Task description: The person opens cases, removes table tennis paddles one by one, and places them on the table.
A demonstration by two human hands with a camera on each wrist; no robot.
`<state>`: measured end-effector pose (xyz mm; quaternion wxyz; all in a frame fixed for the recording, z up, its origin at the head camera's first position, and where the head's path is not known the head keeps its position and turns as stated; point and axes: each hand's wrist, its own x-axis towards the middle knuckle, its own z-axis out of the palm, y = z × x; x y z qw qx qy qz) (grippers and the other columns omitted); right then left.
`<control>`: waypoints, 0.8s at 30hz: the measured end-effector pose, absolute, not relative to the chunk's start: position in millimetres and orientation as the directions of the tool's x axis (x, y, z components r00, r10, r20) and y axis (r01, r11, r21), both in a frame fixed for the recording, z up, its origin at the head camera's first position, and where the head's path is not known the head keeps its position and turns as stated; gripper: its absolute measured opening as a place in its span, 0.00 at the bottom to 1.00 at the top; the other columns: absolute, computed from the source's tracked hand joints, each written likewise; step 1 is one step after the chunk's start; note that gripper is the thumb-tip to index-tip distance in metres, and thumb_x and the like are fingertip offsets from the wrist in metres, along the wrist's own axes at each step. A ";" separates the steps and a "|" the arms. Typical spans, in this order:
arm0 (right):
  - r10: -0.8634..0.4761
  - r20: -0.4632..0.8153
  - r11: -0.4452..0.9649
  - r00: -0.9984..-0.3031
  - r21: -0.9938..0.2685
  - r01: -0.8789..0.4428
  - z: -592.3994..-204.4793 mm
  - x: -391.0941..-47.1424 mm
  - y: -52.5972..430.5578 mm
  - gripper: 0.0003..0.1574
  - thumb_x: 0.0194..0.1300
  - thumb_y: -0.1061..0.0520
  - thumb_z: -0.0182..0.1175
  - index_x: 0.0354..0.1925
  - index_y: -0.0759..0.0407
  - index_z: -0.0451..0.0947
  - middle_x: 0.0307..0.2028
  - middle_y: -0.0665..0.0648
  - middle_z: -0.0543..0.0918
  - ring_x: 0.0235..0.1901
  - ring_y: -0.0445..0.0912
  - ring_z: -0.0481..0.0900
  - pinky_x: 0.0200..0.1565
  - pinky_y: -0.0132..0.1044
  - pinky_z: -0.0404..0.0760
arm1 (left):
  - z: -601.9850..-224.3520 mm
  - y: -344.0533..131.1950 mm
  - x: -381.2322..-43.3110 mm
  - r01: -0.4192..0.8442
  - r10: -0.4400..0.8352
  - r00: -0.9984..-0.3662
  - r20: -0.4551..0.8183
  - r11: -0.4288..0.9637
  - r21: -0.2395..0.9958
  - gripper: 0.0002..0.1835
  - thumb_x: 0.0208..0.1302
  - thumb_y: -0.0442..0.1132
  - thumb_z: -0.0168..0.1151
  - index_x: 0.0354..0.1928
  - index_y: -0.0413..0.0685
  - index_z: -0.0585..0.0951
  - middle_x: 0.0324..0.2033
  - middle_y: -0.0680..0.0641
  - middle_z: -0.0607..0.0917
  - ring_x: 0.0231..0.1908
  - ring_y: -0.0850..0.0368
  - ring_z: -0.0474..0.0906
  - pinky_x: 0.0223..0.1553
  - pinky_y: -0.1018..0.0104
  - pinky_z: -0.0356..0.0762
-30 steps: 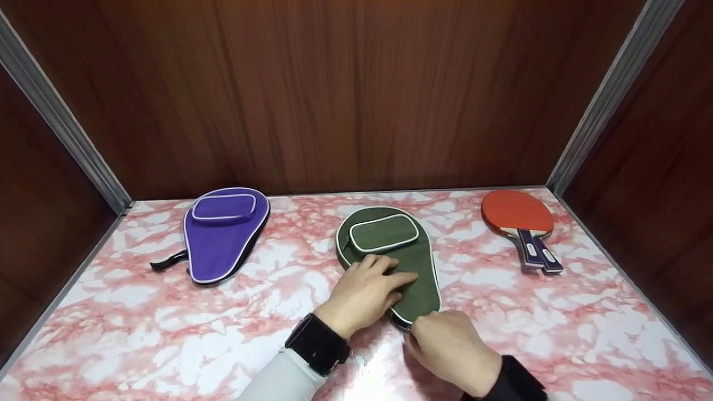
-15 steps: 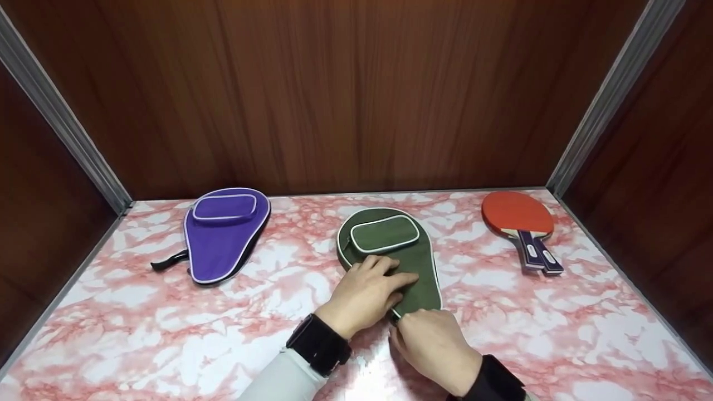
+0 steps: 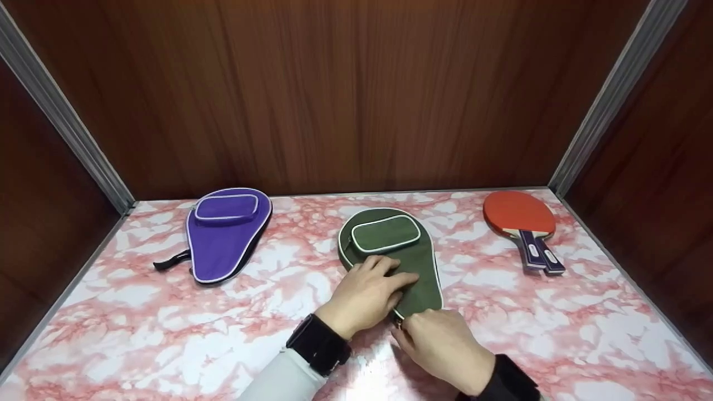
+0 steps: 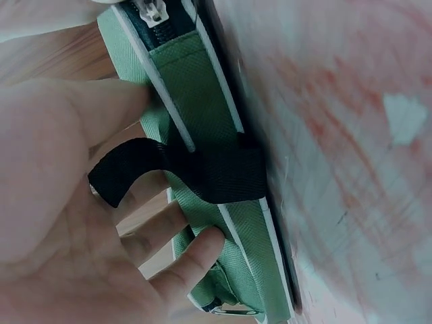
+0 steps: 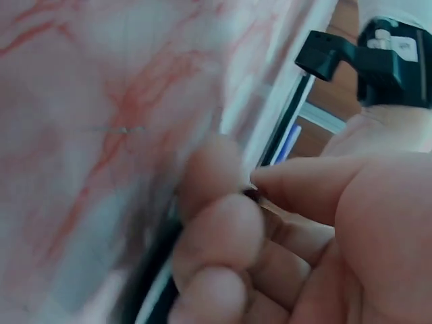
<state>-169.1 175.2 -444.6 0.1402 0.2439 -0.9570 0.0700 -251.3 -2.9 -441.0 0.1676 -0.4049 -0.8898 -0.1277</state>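
A green table tennis bat case with white piping lies at the middle of the table, narrow end towards me. My left hand rests on its front below the small pocket, fingers spread. In the left wrist view, a black strap loop sticks out from the case's side, and a metal zipper slider shows at the top edge. At the narrow end, my right hand has curled fingers. Its thumb and forefinger pinch a small dark bit, apparently the zipper pull, mostly hidden by the fingers.
A purple bat case with a black strap lies at the back left. Two stacked table tennis bats, the upper one with a red face, lie at the back right. Wooden panels enclose the red-and-white marbled table.
My right hand moved left around the narrow end of the case, then slightly back to the right, uncovering a bit of the edge. My left hand has stayed on the case.
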 end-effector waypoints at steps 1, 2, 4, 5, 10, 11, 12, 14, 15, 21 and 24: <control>-0.453 0.294 0.866 -0.841 -0.080 -0.494 -441.5 -168.6 177.9 0.28 0.72 0.47 0.72 0.17 0.48 0.75 0.15 0.52 0.78 0.17 0.55 0.80 0.20 0.52 0.75 | -441.1 -3.0 -251.2 0.760 0.676 -0.623 0.392 0.642 0.101 0.21 0.77 0.41 0.68 0.68 0.64 0.87 0.66 0.45 0.84 0.66 0.47 0.79 0.63 0.48 0.80; -0.455 0.281 0.862 -0.845 -0.098 -0.497 -437.8 -168.3 180.6 0.27 0.73 0.46 0.71 0.18 0.48 0.76 0.15 0.51 0.78 0.18 0.54 0.80 0.21 0.52 0.75 | -441.2 -3.1 -251.3 0.757 0.675 -0.631 0.382 0.644 0.111 0.21 0.77 0.41 0.68 0.68 0.64 0.87 0.66 0.45 0.84 0.67 0.47 0.78 0.65 0.48 0.80; -0.447 0.236 0.861 -0.863 -0.148 -0.486 -429.4 -168.8 187.1 0.26 0.74 0.46 0.71 0.19 0.46 0.77 0.16 0.49 0.78 0.19 0.51 0.80 0.23 0.52 0.76 | -441.4 -3.5 -251.3 0.750 0.673 -0.645 0.361 0.649 0.129 0.22 0.76 0.39 0.67 0.68 0.63 0.87 0.68 0.45 0.83 0.69 0.47 0.77 0.68 0.48 0.78; -0.433 0.213 0.865 -0.876 -0.173 -0.470 -425.1 -169.6 190.6 0.26 0.75 0.45 0.70 0.20 0.46 0.78 0.16 0.47 0.77 0.19 0.49 0.80 0.24 0.51 0.76 | -441.4 -4.0 -251.1 0.748 0.673 -0.650 0.353 0.650 0.137 0.21 0.75 0.39 0.67 0.67 0.63 0.87 0.68 0.45 0.82 0.69 0.46 0.77 0.69 0.48 0.77; -0.323 0.137 0.906 -0.936 -0.241 -0.348 -408.9 -178.6 211.3 0.25 0.78 0.45 0.68 0.21 0.43 0.78 0.18 0.42 0.74 0.19 0.42 0.74 0.29 0.50 0.78 | -441.8 -6.7 -249.2 0.764 0.687 -0.632 0.358 0.630 0.140 0.16 0.73 0.36 0.67 0.59 0.57 0.86 0.65 0.43 0.82 0.69 0.44 0.77 0.70 0.50 0.77; -0.302 0.145 0.913 -0.942 -0.239 -0.329 -407.4 -180.8 215.6 0.24 0.78 0.46 0.68 0.22 0.44 0.79 0.18 0.42 0.75 0.20 0.42 0.75 0.29 0.51 0.79 | -441.6 -7.7 -248.5 0.770 0.691 -0.626 0.362 0.622 0.144 0.14 0.72 0.36 0.67 0.57 0.56 0.86 0.64 0.43 0.83 0.68 0.44 0.77 0.71 0.51 0.76; -0.283 0.151 0.920 -0.947 -0.236 -0.313 -406.5 -183.2 219.6 0.23 0.79 0.46 0.67 0.23 0.44 0.80 0.18 0.43 0.75 0.20 0.42 0.75 0.29 0.51 0.79 | -441.2 -8.9 -247.7 0.775 0.694 -0.620 0.366 0.613 0.150 0.13 0.72 0.35 0.67 0.56 0.55 0.85 0.62 0.43 0.83 0.68 0.44 0.77 0.71 0.51 0.76; -0.256 0.175 0.930 -0.951 -0.223 -0.292 -405.9 -187.0 226.7 0.21 0.78 0.47 0.67 0.25 0.46 0.81 0.19 0.44 0.77 0.22 0.43 0.77 0.30 0.52 0.79 | -439.7 -11.8 -246.1 0.780 0.698 -0.617 0.365 0.603 0.166 0.11 0.73 0.35 0.67 0.54 0.54 0.85 0.60 0.43 0.83 0.66 0.45 0.78 0.70 0.52 0.76; -0.246 0.183 0.933 -0.952 -0.220 -0.284 -406.1 -188.6 229.7 0.19 0.79 0.48 0.67 0.26 0.47 0.82 0.20 0.44 0.78 0.22 0.44 0.78 0.30 0.53 0.79 | -438.7 -13.3 -245.2 0.780 0.698 -0.618 0.363 0.601 0.173 0.11 0.73 0.35 0.67 0.53 0.54 0.84 0.59 0.43 0.84 0.65 0.45 0.79 0.69 0.51 0.77; -0.229 0.247 0.930 -0.941 -0.231 -0.287 -412.9 -194.6 239.4 0.10 0.78 0.49 0.69 0.41 0.53 0.88 0.32 0.51 0.88 0.34 0.50 0.88 0.36 0.57 0.84 | -430.6 -17.7 -235.9 0.750 0.680 -0.642 0.355 0.653 0.106 0.07 0.75 0.39 0.68 0.52 0.56 0.84 0.50 0.46 0.84 0.53 0.47 0.83 0.55 0.50 0.84; -0.223 0.301 0.923 -0.927 -0.240 -0.300 -418.5 -195.9 242.7 0.19 0.78 0.50 0.70 0.57 0.61 0.87 0.49 0.61 0.91 0.50 0.58 0.90 0.47 0.63 0.86 | -424.8 -9.8 -226.2 0.695 0.650 -0.678 0.342 0.719 0.012 0.09 0.79 0.49 0.67 0.53 0.55 0.84 0.47 0.45 0.84 0.49 0.46 0.85 0.51 0.48 0.85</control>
